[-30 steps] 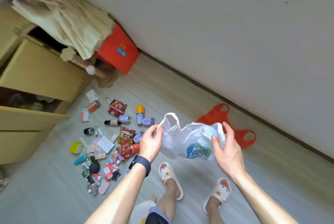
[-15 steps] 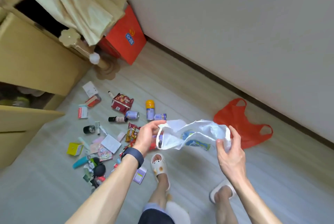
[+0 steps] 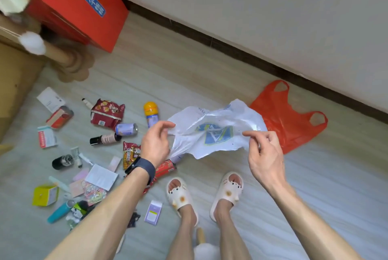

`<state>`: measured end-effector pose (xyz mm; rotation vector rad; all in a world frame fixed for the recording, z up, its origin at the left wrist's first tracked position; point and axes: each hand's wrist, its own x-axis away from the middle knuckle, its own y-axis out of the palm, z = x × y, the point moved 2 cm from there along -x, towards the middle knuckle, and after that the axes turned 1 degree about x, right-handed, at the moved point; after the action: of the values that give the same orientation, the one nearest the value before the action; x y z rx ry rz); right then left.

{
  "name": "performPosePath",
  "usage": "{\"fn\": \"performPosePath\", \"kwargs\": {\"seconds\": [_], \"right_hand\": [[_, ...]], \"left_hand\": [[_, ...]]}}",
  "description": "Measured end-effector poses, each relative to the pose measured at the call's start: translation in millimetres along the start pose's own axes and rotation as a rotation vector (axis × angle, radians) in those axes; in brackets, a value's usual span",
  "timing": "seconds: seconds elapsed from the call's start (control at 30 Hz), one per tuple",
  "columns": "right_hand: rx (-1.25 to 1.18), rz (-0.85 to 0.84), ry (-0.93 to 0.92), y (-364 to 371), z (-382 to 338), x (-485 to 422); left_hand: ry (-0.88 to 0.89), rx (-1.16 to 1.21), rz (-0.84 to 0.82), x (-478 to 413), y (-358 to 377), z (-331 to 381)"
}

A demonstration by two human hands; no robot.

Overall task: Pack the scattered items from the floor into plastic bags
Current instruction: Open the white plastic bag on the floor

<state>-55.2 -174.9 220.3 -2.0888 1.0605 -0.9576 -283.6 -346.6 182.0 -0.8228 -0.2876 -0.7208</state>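
Observation:
A white plastic bag (image 3: pixel 218 131) with a blue logo is stretched in the air between my hands. My left hand (image 3: pixel 156 144), with a dark watch on the wrist, pinches its left edge. My right hand (image 3: pixel 264 154) pinches its right edge. A flat orange plastic bag (image 3: pixel 287 119) lies on the floor behind it, near the wall. Scattered on the floor to the left are a red snack packet (image 3: pixel 107 113), a yellow-capped bottle (image 3: pixel 150 113), a small can (image 3: pixel 126 129), a dark bottle (image 3: pixel 105 139), a yellow box (image 3: pixel 45 195), cards and several other small items.
A red box (image 3: pixel 81 5) stands at the back left beside wooden furniture (image 3: pixel 14 79) and a round wooden stand (image 3: pixel 73 64). The wall's dark skirting (image 3: pixel 231 47) runs diagonally behind. My feet in white slippers (image 3: pixel 180 194) stand just below the bag.
The view has tilted down and nearer the floor. The white bag has spread flatter between my hands, and my feet have come together under it.

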Motion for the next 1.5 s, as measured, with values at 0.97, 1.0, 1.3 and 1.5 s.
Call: {"fn": "performPosePath", "kwargs": {"seconds": [0.97, 1.0, 1.3, 1.5], "right_hand": [[0.972, -0.259, -0.103, 245.6, 186.0, -109.3], [0.923, -0.221, -0.075, 234.5, 188.2, -107.3], [0.697, 0.09, -0.213, 149.1, 154.4, -54.4], [0.631, 0.07, -0.259, 151.3, 167.0, -29.7]], "left_hand": [[0.383, -1.217, -0.08, -122.8, 153.7, -194.2], [0.373, -1.225, -0.066, -114.8, 149.4, -198.3], [0.396, -1.235, -0.006, -25.8, 126.2, -188.1], [0.634, -1.223, 0.207, 6.8, 111.1, -148.0]]}}
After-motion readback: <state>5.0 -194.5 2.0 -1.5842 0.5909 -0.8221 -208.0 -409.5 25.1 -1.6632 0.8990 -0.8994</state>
